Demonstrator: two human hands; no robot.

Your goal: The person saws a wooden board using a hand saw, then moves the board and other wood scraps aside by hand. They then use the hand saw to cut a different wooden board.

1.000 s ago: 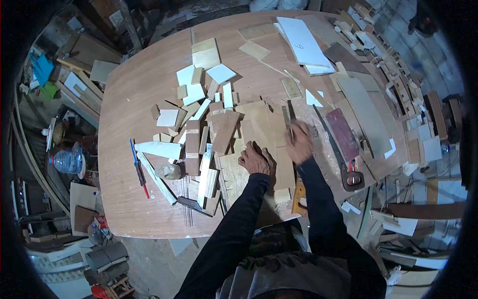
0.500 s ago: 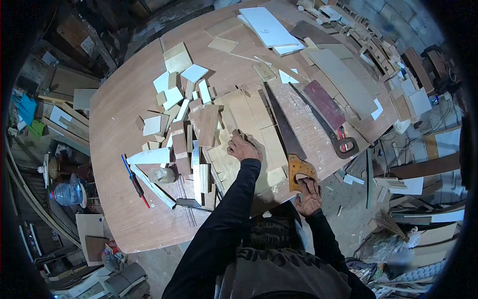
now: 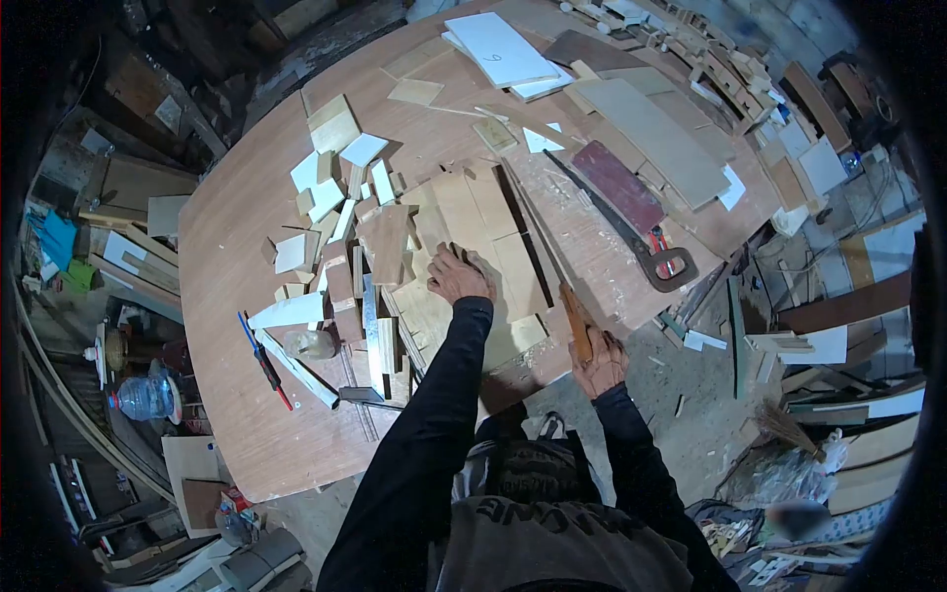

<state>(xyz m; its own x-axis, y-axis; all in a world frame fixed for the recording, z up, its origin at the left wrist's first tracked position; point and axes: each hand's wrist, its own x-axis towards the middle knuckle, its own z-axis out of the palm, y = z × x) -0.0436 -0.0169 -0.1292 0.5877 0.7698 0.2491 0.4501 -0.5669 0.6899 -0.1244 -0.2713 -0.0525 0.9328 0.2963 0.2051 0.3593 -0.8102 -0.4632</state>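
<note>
My left hand (image 3: 461,275) rests on pale plywood pieces (image 3: 464,212), its fingers slightly spread and pressing down on the surface. The wooden handle of a handsaw (image 3: 576,324) is in the closed grip of my right hand (image 3: 600,367), at the table's near edge. The saw is turned on edge, so its blade looks like a thin line running away from me beside the plywood. A dark strip (image 3: 523,235) lies along the right side of the plywood. Offcut wood blocks (image 3: 387,237) are piled left of my left hand.
A second black-handled saw (image 3: 661,268) lies to the right beside a dark red board (image 3: 619,185). White panels (image 3: 498,49) and a long board (image 3: 651,138) lie farther back. A try square (image 3: 372,326), a clear jar (image 3: 311,343) and a blue-red tool (image 3: 264,360) are at left.
My right hand has closed round the saw handle and tilted the saw from flat to on edge. My left hand stays on the plywood. The whole view has shifted slightly.
</note>
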